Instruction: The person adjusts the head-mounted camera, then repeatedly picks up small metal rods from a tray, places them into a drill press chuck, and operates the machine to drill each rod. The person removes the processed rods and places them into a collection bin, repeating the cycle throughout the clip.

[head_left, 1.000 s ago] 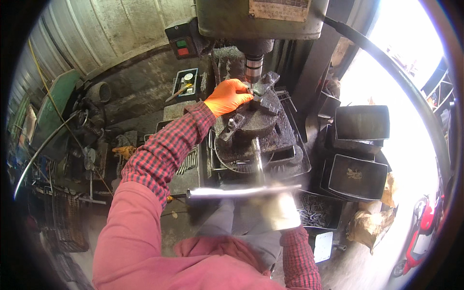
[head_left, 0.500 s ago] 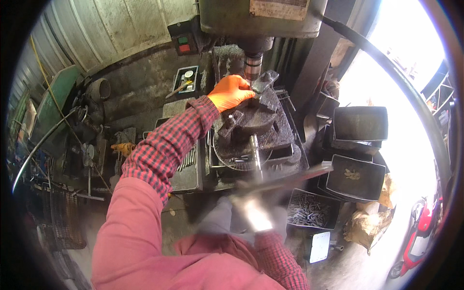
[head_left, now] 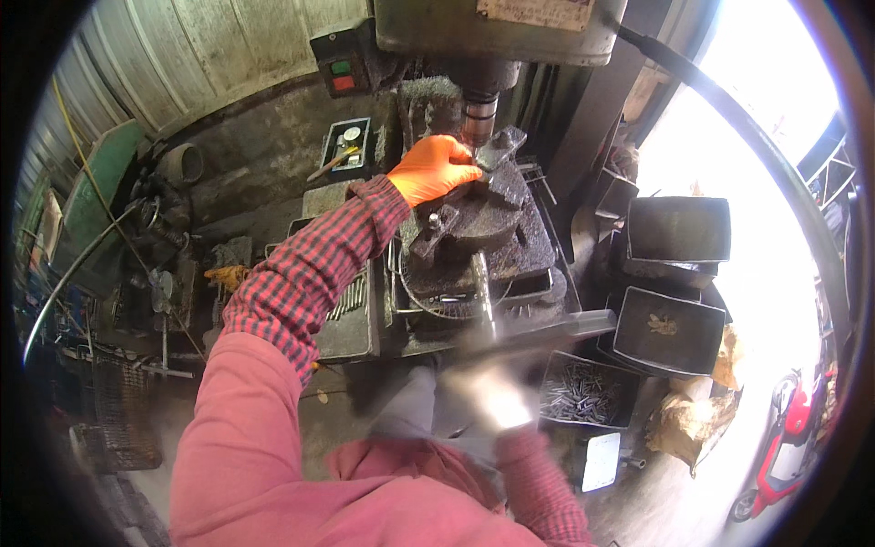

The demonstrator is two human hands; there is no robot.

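Observation:
My left hand (head_left: 430, 171), in an orange glove, reaches into the fixture of a drill press. Its fingers are pinched together just below the spindle (head_left: 479, 114), and what they hold is hidden. Dark, grimy metal makes up the vise-like fixture (head_left: 483, 232). From its front, a bright round rod (head_left: 483, 284) sticks out toward me. My right hand (head_left: 501, 397), in a pale glove, is smeared by motion at a long dark bar (head_left: 547, 339) near the rod's end. Blur hides its fingers, so its hold on the bar cannot be made out.
A box of small metal pieces (head_left: 583, 392) stands at the right, near dark bins (head_left: 679, 230). Behind my left arm lies a small tray (head_left: 346, 146) with a brush. A switch box (head_left: 343, 64) hangs above it. A red scooter (head_left: 784, 447) stands far right.
My right hand has moved a little to the right, and the bar's outer end has dropped slightly. The left hand stays pinched at the fixture.

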